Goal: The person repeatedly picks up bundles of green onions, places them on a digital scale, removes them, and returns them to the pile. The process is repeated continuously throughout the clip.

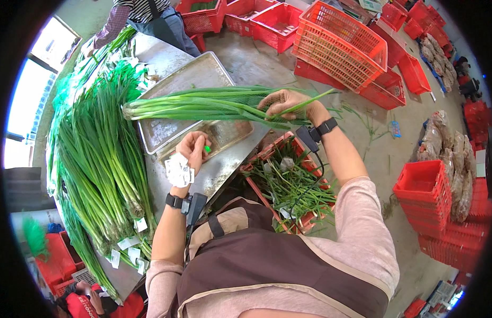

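Note:
A bunch of green onions (203, 105) lies across the metal trays, its white root ends to the left and its green tops to the right. My right hand (292, 105) is closed around the tops near their tips. Just below the bunch, my left hand (194, 147) is curled shut with a small bright green piece (207, 149) showing at its fingers; what kind of piece it is I cannot make out. Several white paper tags (179, 170) sit against my left wrist. One shallow metal tray (150, 139) lies under the onions, partly over another tray (236, 129).
A big pile of green onions (100, 164) with white tags covers the table's left side. By my right side, a red crate (255, 185) holds loose green trimmings. Red crates (338, 45) stack at the back, with more baskets (423, 185) at right. Another person (161, 24) stands at the table's far end.

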`<act>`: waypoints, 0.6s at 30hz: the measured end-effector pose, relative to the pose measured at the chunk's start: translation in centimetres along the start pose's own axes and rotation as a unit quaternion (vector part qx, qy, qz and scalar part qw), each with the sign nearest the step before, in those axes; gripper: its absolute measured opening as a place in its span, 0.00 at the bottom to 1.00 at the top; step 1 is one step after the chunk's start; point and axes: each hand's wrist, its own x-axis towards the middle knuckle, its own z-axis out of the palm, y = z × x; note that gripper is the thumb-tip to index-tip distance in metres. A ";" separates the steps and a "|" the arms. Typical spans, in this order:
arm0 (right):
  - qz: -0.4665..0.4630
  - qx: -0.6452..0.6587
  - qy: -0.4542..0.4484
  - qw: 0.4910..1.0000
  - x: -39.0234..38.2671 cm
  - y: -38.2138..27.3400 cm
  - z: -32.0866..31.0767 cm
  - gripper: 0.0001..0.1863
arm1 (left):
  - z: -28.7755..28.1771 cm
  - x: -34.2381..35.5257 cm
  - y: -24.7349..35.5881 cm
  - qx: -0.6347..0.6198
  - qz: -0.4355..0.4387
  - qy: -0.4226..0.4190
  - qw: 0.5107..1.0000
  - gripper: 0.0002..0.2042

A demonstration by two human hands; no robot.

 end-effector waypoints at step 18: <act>-0.100 -0.171 0.155 0.968 2.9 0.8 3.0 0.14 | 5.2 7.9 3.2 0.353 0.351 0.066 0.865 0.08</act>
